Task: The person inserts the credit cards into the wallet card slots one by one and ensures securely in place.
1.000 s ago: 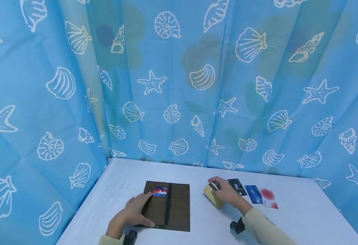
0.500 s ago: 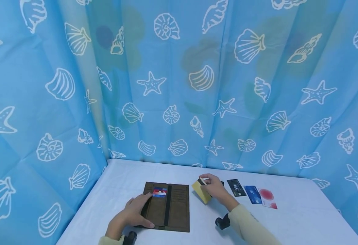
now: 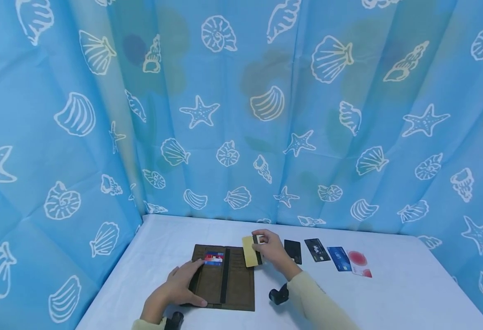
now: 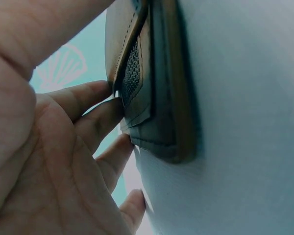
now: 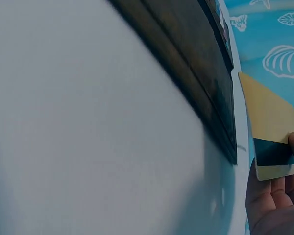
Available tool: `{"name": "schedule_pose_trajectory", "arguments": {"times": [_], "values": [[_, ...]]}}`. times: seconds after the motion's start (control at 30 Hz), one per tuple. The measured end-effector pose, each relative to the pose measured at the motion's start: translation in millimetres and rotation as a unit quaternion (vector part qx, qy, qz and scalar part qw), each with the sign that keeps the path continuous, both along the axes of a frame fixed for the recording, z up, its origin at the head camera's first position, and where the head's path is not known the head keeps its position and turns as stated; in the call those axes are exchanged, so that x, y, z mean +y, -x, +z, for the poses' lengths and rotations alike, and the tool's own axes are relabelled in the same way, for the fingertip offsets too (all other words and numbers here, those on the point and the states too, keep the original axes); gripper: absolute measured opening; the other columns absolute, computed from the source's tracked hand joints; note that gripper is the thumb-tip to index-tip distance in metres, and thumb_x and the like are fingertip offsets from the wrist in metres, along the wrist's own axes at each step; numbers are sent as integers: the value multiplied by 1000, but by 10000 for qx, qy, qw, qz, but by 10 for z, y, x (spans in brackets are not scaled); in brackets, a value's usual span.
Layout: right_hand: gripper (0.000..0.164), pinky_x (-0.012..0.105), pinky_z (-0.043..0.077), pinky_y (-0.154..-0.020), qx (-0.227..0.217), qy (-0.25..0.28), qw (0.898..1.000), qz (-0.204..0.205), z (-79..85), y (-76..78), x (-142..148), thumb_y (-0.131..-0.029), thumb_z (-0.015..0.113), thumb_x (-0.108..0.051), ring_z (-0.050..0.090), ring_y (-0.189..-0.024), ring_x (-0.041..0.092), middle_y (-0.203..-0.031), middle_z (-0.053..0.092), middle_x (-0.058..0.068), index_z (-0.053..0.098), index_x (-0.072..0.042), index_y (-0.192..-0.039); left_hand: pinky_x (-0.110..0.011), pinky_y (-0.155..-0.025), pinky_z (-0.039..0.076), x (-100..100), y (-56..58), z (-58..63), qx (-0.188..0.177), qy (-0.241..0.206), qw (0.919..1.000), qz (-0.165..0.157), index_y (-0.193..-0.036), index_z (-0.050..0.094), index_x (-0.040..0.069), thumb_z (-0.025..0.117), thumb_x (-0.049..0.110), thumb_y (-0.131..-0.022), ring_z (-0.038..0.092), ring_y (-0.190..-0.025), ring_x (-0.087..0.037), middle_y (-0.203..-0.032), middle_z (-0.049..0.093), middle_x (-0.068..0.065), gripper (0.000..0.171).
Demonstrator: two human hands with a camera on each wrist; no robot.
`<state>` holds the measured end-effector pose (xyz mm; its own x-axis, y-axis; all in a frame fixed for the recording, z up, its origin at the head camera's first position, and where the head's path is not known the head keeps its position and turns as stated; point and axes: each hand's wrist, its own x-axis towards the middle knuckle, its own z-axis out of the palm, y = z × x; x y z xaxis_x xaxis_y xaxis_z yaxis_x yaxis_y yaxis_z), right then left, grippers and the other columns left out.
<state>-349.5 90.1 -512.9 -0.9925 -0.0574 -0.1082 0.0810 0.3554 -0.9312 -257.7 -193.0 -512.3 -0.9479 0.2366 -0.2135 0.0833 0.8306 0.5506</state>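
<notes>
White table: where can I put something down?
Bare: between left hand, wallet and blue curtain; and right of the pink-and-white card. Crowded: from the wallet through the row of cards, where the right hand holds a yellow card.

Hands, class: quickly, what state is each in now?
Left hand: open, touching the brown wallet.
Right hand: closed, pinching the yellow card.

My right sleeve (image 3: 319, 303): long, pale cream-yellow, a faint mark near its upper edge, illegible. My left sleeve (image 3: 147, 324): same pale tone, only the cuff end showing. Right wrist camera (image 3: 279, 294): black, rounded, knobbed. Left wrist camera (image 3: 175, 320): black, rounded top. Left hand (image 3: 180, 285), right hand (image 3: 272, 250): bare.
</notes>
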Motion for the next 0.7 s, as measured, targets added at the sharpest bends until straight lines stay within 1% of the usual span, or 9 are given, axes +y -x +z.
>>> {"name": "schedule_pose_trajectory", "arguments": {"times": [0.17,0.3,0.4,0.57,0.7], "values": [[32,35,58,-82,17,360,9993,86,-62,15,-99,-91,68,-9,62,-100,23,-113,64,13,61,-8,-122,-71,-117,14,1,0,7,-4,33,10000,12,-150,37,11,93,42,-63,29,-145,-43,-154,40,-18,109],[30,34,61,-79,-34,726,9973,124,-86,25,-168,-91,66,-6,66,-96,21,-110,65,15,58,-3,-120,-71,-117,15,7,14,-3,7,58,10000,40,-150,37,12,93,41,-62,30,-145,-42,-154,41,-17,108],[30,35,62,-81,-94,771,9968,184,-97,25,-191,-91,67,-6,67,-95,20,-110,66,16,57,-1,-119,-72,-117,15,13,23,-4,13,50,10000,46,-150,38,13,93,41,-62,31,-145,-42,-154,42,-17,108],[30,34,62,-79,-120,695,9970,329,-132,27,-162,-91,67,-6,67,-94,20,-110,66,16,56,-2,-119,-71,-117,15,16,20,17,30,53,10000,9,-150,38,13,93,41,-62,30,-145,-42,-154,41,-16,108],[27,33,62,-78,-62,811,9966,159,-137,33,-137,-93,65,-6,67,-96,20,-110,67,15,57,-3,-119,-71,-117,15,12,9,22,6,62,10000,-1,-150,38,12,93,41,-62,30,-145,-43,-154,42,-17,108]]}}
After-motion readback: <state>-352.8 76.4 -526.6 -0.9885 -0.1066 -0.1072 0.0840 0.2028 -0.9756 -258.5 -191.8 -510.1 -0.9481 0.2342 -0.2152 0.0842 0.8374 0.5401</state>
